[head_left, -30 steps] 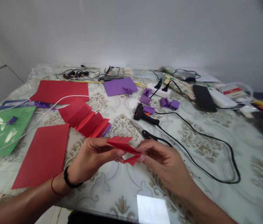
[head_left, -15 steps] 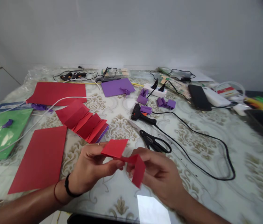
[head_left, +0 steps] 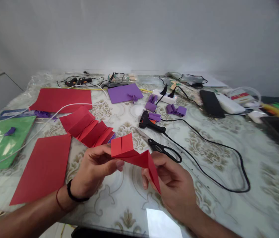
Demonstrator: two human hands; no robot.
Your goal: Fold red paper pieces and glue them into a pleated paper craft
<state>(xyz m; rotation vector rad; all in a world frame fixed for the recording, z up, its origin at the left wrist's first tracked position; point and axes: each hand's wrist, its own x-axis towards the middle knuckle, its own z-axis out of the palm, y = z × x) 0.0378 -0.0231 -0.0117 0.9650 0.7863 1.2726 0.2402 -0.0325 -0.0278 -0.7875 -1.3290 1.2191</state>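
Observation:
Between my two hands, above the table, is a folded piece of red paper (head_left: 139,160). My left hand (head_left: 97,168) pinches its left end, where the paper forms a boxy fold. At the other end my right hand (head_left: 171,181) grips a flap that angles down toward me. The right fingertips are partly hidden behind the paper. Just beyond my left hand lies a pleated strip of red paper (head_left: 86,127) with a bit of purple at its near end. Black-handled scissors (head_left: 164,149) rest on the table past my right hand.
A black glue gun (head_left: 151,122) lies behind the scissors, its cord looping right. Purple folded pieces (head_left: 176,110) sit near a white power strip (head_left: 165,96). Red sheets (head_left: 42,168) and a green pack (head_left: 17,142) are at left, crossed by a white cable. Phones (head_left: 211,103) lie at right.
My hands have drawn slightly apart, and the folded red paper between them has opened out wider. Its left end has risen and turned to show a boxy fold.

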